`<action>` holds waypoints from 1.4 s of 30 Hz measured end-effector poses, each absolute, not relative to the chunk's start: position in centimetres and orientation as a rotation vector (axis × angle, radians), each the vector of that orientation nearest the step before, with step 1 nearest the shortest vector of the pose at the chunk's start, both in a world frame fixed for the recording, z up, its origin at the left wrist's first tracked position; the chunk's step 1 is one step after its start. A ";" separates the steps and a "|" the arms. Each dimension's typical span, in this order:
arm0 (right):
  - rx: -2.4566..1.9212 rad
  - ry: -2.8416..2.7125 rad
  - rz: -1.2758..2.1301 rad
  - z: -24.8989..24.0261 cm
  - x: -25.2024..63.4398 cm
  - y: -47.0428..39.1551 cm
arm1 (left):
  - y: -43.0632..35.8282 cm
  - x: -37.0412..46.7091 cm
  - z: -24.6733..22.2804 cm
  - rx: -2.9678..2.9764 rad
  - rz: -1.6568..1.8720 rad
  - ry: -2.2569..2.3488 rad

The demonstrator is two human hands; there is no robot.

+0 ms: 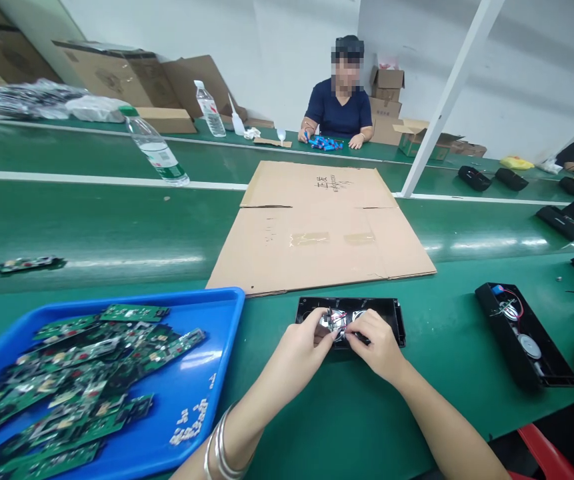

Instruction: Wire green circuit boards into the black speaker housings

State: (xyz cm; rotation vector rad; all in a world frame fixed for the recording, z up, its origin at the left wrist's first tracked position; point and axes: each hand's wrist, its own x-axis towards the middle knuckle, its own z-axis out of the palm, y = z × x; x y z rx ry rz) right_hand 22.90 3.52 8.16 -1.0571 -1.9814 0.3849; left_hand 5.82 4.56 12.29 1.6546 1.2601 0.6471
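An open black casing (398, 323) lies on the green bench in front of me, with round silvery speakers and thin red wires inside. My left hand (311, 340) reaches over its left half, thumb and fingertips closed around something small and dark near the wires. From the right, my right hand (373, 340) has its fingers pinched together by the same wires, close to the left fingertips. What exactly sits between the fingertips of either hand is too small to make out.
A blue tray (234, 333) with several green circuit boards and small white connectors stands at the left. Flat cardboard (327, 227) lies beyond the casing. Another open black casing (527, 333) is at the right. A person (339, 110) sits across, hands by blue parts. Bottles stand back left.
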 end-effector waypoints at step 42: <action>-1.126 -2.030 0.200 6.8 23.0 3.4 | 5.2 7.1 10.7 1.432 0.605 1.067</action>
